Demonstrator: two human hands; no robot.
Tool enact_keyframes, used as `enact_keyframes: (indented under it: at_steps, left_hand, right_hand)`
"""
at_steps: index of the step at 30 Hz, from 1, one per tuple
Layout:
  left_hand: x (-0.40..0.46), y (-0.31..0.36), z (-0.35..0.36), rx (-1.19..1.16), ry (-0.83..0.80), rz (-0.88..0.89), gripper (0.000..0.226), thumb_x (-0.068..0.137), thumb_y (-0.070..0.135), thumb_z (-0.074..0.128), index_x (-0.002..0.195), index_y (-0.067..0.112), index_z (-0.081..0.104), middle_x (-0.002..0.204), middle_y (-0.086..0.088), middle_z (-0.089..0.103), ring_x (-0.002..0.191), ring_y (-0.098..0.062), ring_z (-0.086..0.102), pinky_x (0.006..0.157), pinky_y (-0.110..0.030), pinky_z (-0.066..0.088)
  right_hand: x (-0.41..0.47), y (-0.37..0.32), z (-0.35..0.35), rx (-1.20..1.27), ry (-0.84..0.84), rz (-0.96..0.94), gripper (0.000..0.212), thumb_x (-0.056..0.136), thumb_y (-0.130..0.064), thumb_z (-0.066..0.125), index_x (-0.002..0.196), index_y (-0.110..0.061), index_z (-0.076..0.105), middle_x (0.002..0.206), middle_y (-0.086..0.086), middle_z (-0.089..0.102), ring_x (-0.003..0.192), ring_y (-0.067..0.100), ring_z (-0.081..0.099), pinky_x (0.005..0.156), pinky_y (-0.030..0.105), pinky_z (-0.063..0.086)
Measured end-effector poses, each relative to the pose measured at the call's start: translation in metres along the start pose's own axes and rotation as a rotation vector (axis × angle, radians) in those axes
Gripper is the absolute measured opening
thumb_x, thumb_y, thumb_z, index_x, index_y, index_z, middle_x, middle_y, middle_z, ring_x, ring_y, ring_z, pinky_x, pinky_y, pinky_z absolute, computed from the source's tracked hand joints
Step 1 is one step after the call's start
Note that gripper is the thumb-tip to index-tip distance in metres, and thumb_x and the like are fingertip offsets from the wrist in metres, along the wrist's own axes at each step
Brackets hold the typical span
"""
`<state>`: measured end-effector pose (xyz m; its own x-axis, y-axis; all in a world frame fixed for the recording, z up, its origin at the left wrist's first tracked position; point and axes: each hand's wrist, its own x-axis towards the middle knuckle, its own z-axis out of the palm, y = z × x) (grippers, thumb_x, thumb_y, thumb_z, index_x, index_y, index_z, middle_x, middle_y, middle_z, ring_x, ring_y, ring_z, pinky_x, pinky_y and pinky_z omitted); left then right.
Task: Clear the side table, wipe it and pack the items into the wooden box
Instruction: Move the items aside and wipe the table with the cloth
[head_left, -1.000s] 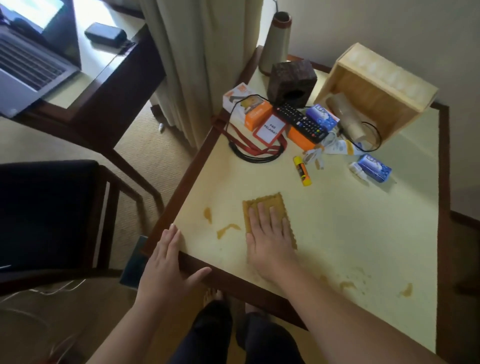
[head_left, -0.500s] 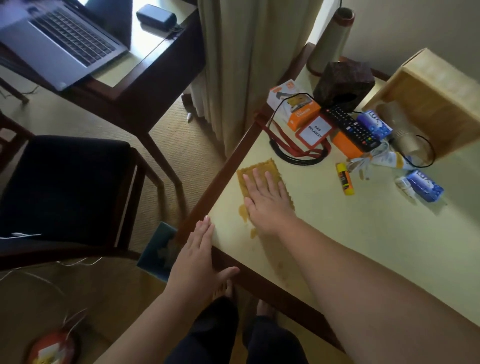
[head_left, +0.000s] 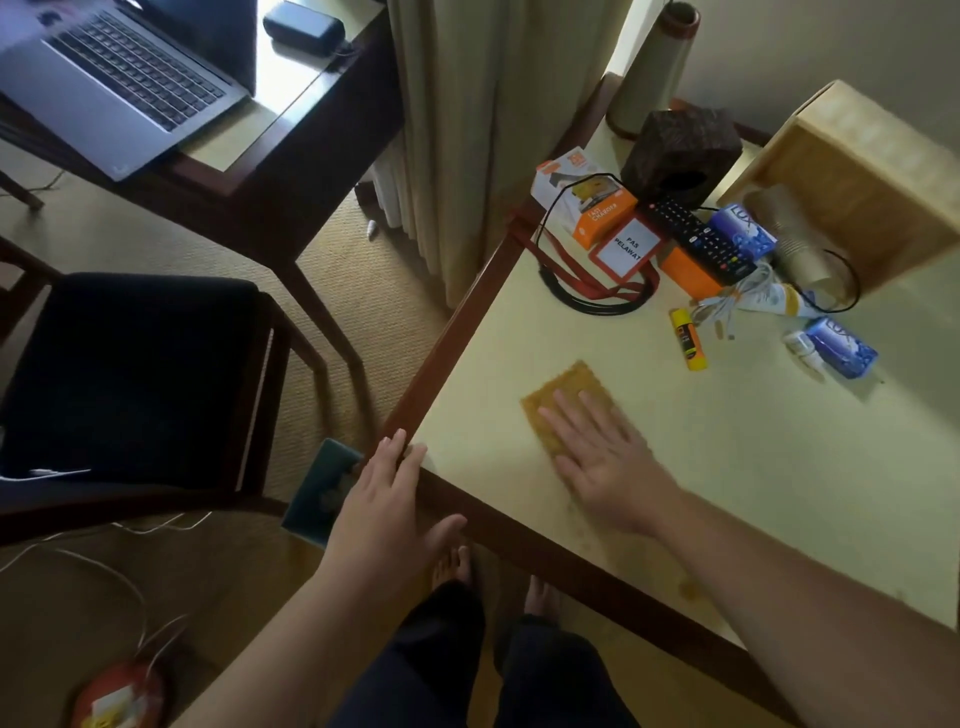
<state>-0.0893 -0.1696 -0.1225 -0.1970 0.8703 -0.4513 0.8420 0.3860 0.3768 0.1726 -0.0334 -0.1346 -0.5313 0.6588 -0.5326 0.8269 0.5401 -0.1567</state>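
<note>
1. My right hand (head_left: 605, 462) lies flat, fingers straight, pressing the flat brown wiping cloth (head_left: 566, 397) onto the pale yellow side table (head_left: 779, 467).
2. My left hand (head_left: 387, 512) is open, fingertips touching the table's dark wooden corner.
3. The light wooden box (head_left: 857, 182) lies tipped on its side at the far end.
4. A yellow glue stick (head_left: 688, 339) and 2 blue soap boxes (head_left: 841, 347) lie near it.

- Floor (head_left: 353, 291): tan woven carpet.
- Curtain (head_left: 493, 130): pale, pleated, hanging to the floor between desk and side table.
- Desk (head_left: 291, 171): dark wood, pale inset top, daylight on its far corner.
- Chair (head_left: 130, 374): dark wooden frame, black seat.
- Wall (head_left: 831, 47): plain, off-white.
</note>
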Motion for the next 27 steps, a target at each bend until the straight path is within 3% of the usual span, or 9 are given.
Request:
enact_keyframes:
  at_steps: [4,7,12,16,23,27]
  left_hand:
    - [0.005,0.011,-0.005,-0.062,0.099,-0.05,0.074,0.098,0.066,0.052,0.161,0.034,0.031,0.17,0.004,0.023,0.157,-0.025,0.02,0.127,-0.049,0.026]
    - [0.016,0.023,-0.008,-0.065,0.155,-0.057,0.059,0.103,0.059,0.047,0.155,0.031,0.043,0.163,0.0,0.036,0.152,-0.027,0.028,0.124,-0.05,0.031]
    - [0.033,0.044,-0.009,-0.05,0.187,0.056,0.046,0.107,0.046,0.047,0.15,0.029,0.048,0.16,-0.003,0.04,0.151,-0.027,0.03,0.122,-0.048,0.03]
    - [0.047,0.065,-0.006,-0.025,0.167,0.108,0.046,0.106,0.045,0.051,0.149,0.031,0.05,0.162,-0.002,0.039,0.152,-0.028,0.029,0.123,-0.049,0.029]
    - [0.053,0.107,0.017,0.035,0.055,0.238,0.05,0.103,0.048,0.054,0.15,0.029,0.05,0.161,-0.002,0.04,0.149,-0.028,0.034,0.122,-0.046,0.034]
    - [0.049,0.125,0.032,0.066,0.016,0.284,0.048,0.103,0.048,0.054,0.148,0.03,0.052,0.161,-0.001,0.04,0.146,-0.028,0.036,0.118,-0.045,0.04]
  right_hand:
    - [0.032,-0.006,-0.004,0.108,0.079,0.243,0.063,0.107,-0.049,0.005,0.157,-0.035,-0.03,0.166,-0.007,-0.036,0.152,0.02,-0.033,0.128,0.053,-0.008]
    - [0.046,-0.049,-0.001,0.151,0.117,0.362,0.065,0.107,-0.047,0.008,0.159,-0.027,-0.028,0.166,0.0,-0.034,0.154,0.029,-0.028,0.126,0.056,-0.012]
    - [-0.012,-0.08,0.025,0.104,0.035,0.036,0.06,0.109,-0.047,0.005,0.155,-0.038,-0.032,0.161,-0.01,-0.043,0.148,0.018,-0.041,0.121,0.05,-0.023]
    - [-0.073,-0.023,0.054,0.135,0.031,0.058,0.058,0.108,-0.05,0.003,0.155,-0.044,-0.031,0.16,-0.02,-0.041,0.147,0.008,-0.042,0.124,0.046,-0.02]
    - [-0.127,0.102,0.069,0.291,0.138,0.462,0.06,0.107,-0.056,0.002,0.153,-0.043,-0.034,0.164,-0.017,-0.036,0.152,0.011,-0.033,0.127,0.044,-0.014]
    - [-0.111,0.133,0.06,0.42,0.179,0.686,0.063,0.106,-0.052,0.004,0.157,-0.037,-0.03,0.162,-0.013,-0.04,0.153,0.015,-0.031,0.126,0.046,-0.016]
